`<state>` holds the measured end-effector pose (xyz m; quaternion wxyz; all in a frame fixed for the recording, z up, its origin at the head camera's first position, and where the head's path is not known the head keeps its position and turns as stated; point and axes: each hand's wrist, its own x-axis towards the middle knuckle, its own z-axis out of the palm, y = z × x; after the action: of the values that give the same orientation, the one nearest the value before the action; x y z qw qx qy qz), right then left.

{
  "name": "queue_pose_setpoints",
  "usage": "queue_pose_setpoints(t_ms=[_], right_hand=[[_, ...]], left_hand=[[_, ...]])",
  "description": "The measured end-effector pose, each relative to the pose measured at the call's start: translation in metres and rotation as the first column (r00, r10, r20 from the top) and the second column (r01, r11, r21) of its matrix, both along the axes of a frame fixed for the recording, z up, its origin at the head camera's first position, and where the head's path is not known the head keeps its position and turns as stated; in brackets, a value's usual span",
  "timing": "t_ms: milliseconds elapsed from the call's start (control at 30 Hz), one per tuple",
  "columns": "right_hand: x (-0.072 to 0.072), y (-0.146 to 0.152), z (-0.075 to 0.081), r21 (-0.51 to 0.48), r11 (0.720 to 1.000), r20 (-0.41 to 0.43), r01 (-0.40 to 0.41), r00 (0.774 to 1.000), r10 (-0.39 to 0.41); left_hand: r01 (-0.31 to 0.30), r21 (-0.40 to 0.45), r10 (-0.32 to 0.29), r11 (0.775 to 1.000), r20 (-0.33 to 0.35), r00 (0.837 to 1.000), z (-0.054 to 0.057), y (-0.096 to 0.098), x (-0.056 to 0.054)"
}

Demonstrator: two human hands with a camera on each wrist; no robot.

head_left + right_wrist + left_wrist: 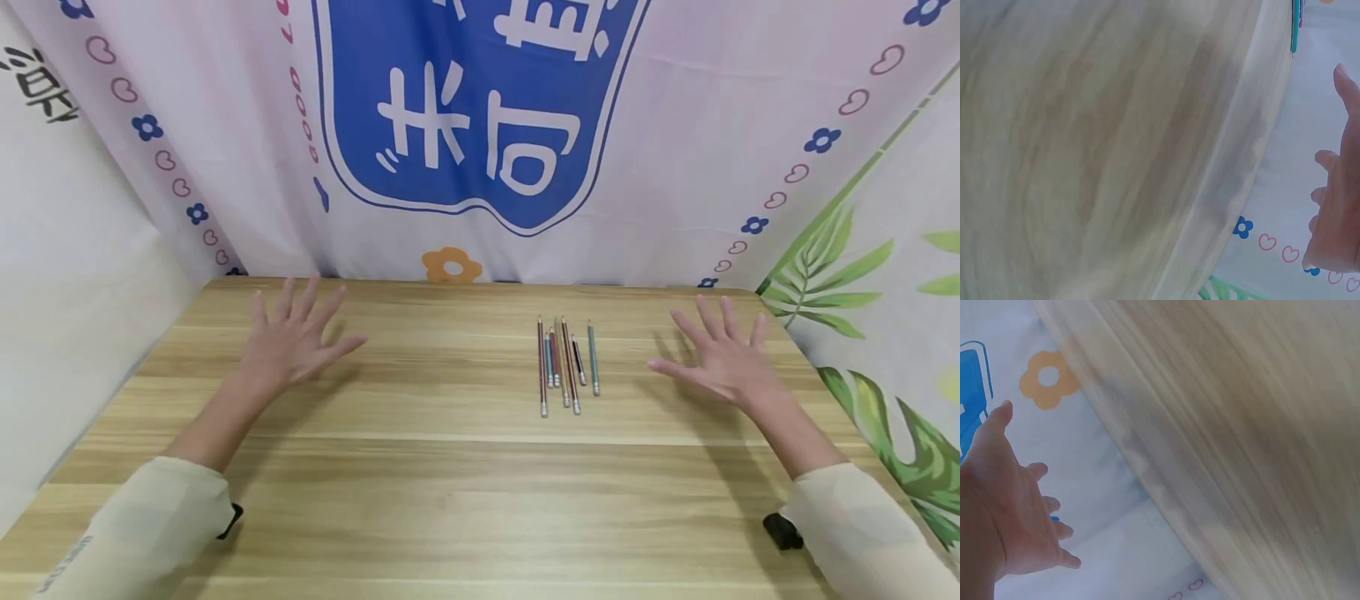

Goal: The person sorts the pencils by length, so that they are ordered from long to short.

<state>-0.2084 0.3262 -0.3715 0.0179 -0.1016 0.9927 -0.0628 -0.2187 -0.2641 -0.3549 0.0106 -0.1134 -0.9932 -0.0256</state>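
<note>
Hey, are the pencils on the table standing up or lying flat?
Lying flat. The pencils lie side by side on the wooden table, roughly parallel, nearer the right hand, which is spread and does not touch them.

Red and teal pencils (564, 367), light woodgrain table (420, 492)

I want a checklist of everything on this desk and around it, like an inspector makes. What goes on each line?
Surface: wooden table, pale striped grain, bare apart from one small group of things.
Job's things: pencils lying side by side right of centre, nearer the right hand; none is touched.
Clutter: nothing seen.
Hands: left hand and right hand both over the table with fingers spread, holding nothing.
Cables: nothing seen; a small black piece shows at each sleeve cuff, what it is cannot be told.
Surroundings: printed cloth backdrop with a blue panel, an orange flower, hearts and small blue flowers; green leaf print on the right.
</note>
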Motion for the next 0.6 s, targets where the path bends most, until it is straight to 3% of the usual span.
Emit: queue_pose_setpoints(t_ms=[233,600], right_hand=[[0.003,-0.009,0.0,0.005,1.0,0.017,-0.017,1.0,0.017],[0.004,-0.019,-0.002,-0.033,0.998,0.008,-0.045,0.999,0.045]], left_hand=[[0.002,0.003,-0.002,1.0,0.012,1.0,-0.005,0.012,0.0],[0.018,0.02,-0.019,1.0,0.039,0.999,-0.005,0.035,0.0]])
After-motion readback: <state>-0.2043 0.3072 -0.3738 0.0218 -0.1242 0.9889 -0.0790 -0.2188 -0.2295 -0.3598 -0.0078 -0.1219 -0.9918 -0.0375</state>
